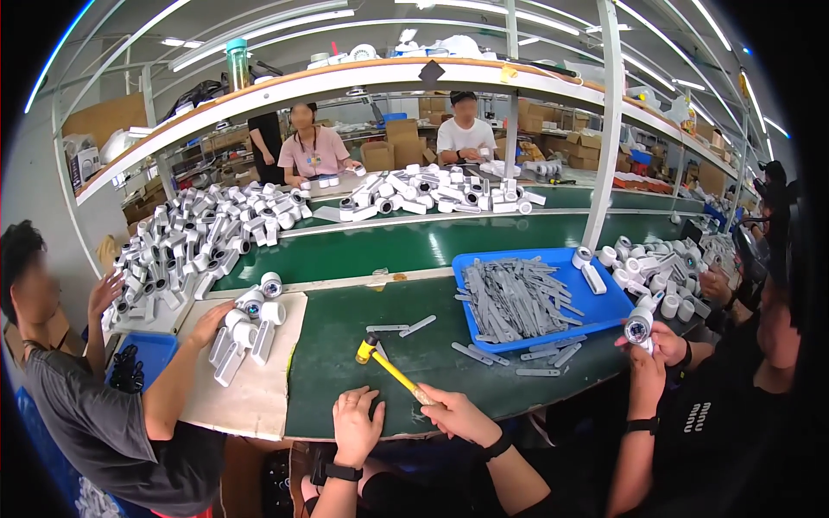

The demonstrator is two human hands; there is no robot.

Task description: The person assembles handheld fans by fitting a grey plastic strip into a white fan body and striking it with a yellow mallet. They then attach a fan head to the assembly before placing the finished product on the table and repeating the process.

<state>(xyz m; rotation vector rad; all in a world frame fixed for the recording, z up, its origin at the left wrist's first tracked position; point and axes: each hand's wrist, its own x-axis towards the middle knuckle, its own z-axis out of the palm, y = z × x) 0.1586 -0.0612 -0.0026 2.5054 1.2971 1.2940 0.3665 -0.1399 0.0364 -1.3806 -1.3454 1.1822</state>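
Yellow hammer (395, 372): grip end was hidden inside the right hand (462, 416). Left hand (355, 421): palm was turned from view. Left forearm (335, 499): was cut off by the lower edge. Large blue tray (600, 318): much of its floor was covered by grey strips (518, 298). White devices (216, 233), heaped: lower pieces were buried. Standing person in black (267, 147), background: head was concealed behind the shelf (319, 85). Distant cartons (553, 129): contents were indiscernible.

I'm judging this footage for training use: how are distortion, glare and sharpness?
In the head view, the shelf bows into an arch; ceiling lights glare white and the green belt shows pale sheen; the yellow hammer looks fairly sharp.
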